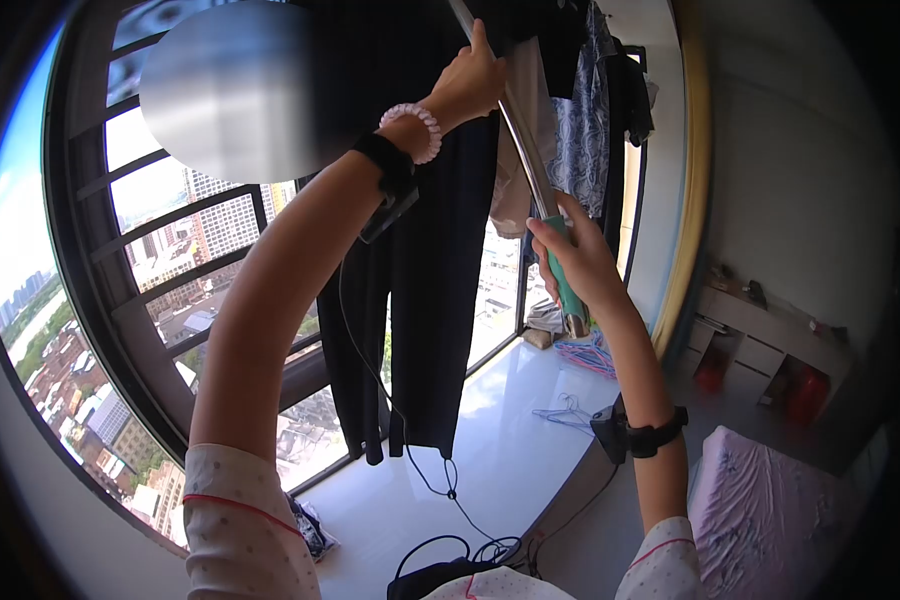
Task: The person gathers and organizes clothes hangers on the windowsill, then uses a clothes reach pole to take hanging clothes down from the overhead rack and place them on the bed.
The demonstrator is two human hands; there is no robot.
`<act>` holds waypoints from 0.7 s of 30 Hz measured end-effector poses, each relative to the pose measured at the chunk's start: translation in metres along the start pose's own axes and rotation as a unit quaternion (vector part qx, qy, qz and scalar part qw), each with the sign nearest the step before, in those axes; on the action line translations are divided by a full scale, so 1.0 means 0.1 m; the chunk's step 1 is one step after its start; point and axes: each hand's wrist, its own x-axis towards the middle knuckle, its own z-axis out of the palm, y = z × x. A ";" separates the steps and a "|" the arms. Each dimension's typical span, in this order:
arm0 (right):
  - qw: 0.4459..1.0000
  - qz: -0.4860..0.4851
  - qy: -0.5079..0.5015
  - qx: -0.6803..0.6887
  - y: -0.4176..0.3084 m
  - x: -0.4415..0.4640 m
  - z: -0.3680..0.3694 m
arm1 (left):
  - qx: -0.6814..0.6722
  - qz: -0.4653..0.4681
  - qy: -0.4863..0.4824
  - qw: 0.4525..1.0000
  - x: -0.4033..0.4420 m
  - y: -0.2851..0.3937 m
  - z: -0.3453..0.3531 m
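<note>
A long metal pole [528, 150] with a green grip [560, 265] slants from the top centre down to the right. My left hand [467, 82] is raised and closed round the upper part of the pole. Lower down, my right hand [577, 250] is wrapped round the green grip. Black trousers [425, 300] hang behind the pole, close to my left forearm. To the right of them hang a beige garment [518, 170] and a blue-grey patterned garment [580, 130]. The pole's upper end is out of view.
Windows [195, 215] line the left side. A white ledge [450, 510] bears blue wire hangers [568, 415] and a bundle of pink and blue hangers [588, 355]. A black cable [375, 375] hangs down. A desk [755, 345] and a pink-covered surface [760, 500] are at right.
</note>
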 end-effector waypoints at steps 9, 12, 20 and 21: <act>0.966 0.048 0.140 -0.211 0.66 0.15 -0.01 | -0.197 0.258 -0.171 0.931 -1.76 0.41 -0.72; 0.962 0.057 0.156 -0.216 0.64 0.13 0.02 | -0.388 0.402 -0.190 0.807 -2.75 0.77 -1.03; 0.978 0.062 0.133 -0.147 0.72 0.11 -0.02 | -0.459 0.498 0.071 0.732 -3.77 1.07 -1.13; 0.979 0.060 0.122 -0.149 0.73 0.11 -0.03 | -0.444 0.499 0.096 0.738 -3.79 1.09 -1.12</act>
